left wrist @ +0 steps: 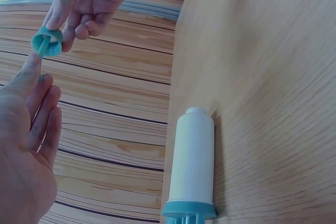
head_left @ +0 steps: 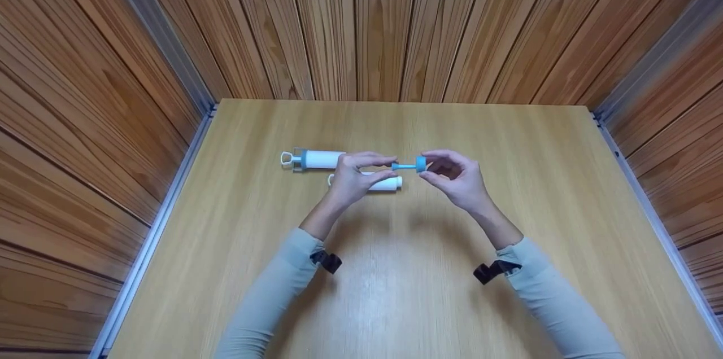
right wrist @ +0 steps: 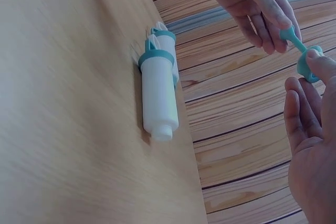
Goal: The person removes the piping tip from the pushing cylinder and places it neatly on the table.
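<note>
A teal ring-shaped cap with a thin stem [head_left: 421, 163] is held above the table between both hands. My left hand [head_left: 356, 177] pinches the stem's flattened end between thumb and fingers. From the other side, my right hand [head_left: 462, 179] grips the cap by its rim with thumb and fingertips. In the left wrist view the cap [left wrist: 48, 44] shows its hollow opening, the stem running out from it. Below the left hand lies a white cylinder [head_left: 387, 184] with a teal collar [right wrist: 156, 55]; the hand covers part of it.
Just behind, a second white cylinder [head_left: 323, 160] with a teal collar and a loop handle [head_left: 287, 158] lies on its side, partly hidden by the left hand. The wooden table [head_left: 390, 302] is bordered by metal rails and wood-panelled walls [head_left: 384, 26].
</note>
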`<state>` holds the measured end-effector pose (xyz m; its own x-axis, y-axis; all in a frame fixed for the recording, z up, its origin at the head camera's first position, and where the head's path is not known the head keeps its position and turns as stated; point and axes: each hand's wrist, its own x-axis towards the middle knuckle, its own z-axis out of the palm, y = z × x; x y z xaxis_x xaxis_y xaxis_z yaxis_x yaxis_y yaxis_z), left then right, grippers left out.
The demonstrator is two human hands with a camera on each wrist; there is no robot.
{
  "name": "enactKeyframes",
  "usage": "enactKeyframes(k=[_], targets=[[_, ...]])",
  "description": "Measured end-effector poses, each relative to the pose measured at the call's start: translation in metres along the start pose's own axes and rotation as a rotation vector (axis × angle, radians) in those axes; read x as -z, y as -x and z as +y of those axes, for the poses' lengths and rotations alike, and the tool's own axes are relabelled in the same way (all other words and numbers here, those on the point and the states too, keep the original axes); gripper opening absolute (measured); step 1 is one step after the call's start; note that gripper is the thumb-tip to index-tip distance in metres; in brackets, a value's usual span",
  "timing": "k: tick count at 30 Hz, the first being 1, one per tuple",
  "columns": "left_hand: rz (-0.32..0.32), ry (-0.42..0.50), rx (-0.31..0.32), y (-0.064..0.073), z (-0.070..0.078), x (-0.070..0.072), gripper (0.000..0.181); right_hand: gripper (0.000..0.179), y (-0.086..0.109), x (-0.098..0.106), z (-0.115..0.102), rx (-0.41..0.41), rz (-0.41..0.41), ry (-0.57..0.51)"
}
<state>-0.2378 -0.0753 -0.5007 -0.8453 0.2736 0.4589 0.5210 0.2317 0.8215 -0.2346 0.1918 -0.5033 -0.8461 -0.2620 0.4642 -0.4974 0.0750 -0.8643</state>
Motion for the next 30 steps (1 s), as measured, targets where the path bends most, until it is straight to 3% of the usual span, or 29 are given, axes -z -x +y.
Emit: enactKeyframes(k=[7,15,23,30], targets=[[-0.010,-0.008,0.039,0.000,0.000,-0.002,0.030,0.038,0.005,0.015,0.002,0.021,0.021,0.016],[-0.044,0.027,0.057,-0.008,0.003,-0.008,0.031,0.039,0.008,0.031,0.009,0.068,0.034,0.001],[-0.026,0.018,0.001,-0.018,0.004,-0.017,0.029,0.037,0.010,0.046,0.013,0.068,0.080,-0.019],[-0.044,0.045,0.018,-0.026,0.008,-0.024,0.029,0.037,0.010,0.063,0.013,0.076,0.120,-0.013]])
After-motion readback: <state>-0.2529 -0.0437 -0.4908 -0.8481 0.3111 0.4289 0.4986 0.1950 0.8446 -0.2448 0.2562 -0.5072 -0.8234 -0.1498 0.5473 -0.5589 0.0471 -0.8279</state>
